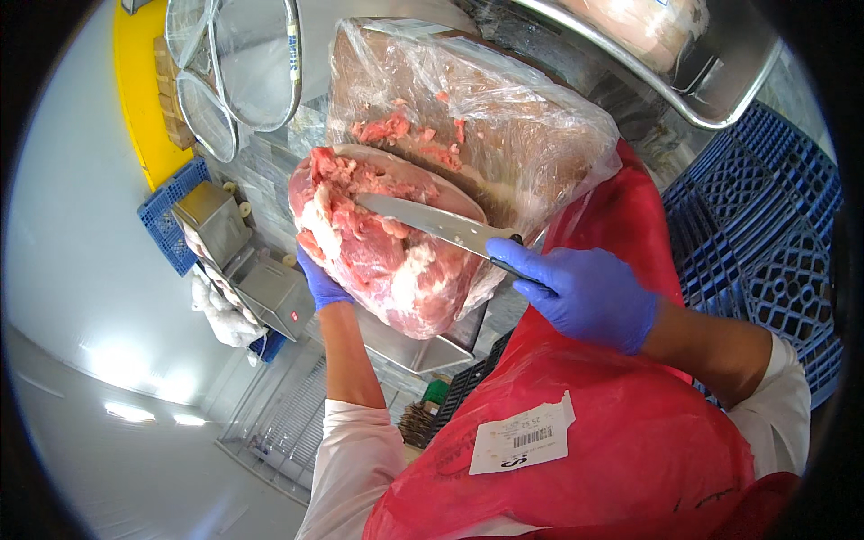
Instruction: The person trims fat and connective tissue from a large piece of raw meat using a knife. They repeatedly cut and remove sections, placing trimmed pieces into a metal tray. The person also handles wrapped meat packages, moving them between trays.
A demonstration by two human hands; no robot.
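A large piece of raw meat (387,261), pink with white fat, fills the middle of the view. My left hand (324,281), in a blue glove, is closed against its lower left side; most of the fingers are hidden beneath the meat. In my gloved right hand (580,292) is a knife (441,223) with a long blade and dark handle. The blade lies across the top of the meat, its tip among loose red flesh. Behind the meat sits a box lined with clear plastic (504,108), with several meat scraps (391,128) on the plastic.
A metal tub (733,99) with wrapped meat stands at the upper right. Blue plastic pallets (765,261) are stacked on the right. Metal hoops with clear bags (238,67) stand at the upper left, and metal bins (270,292) at the left. A red apron (612,414) covers my front.
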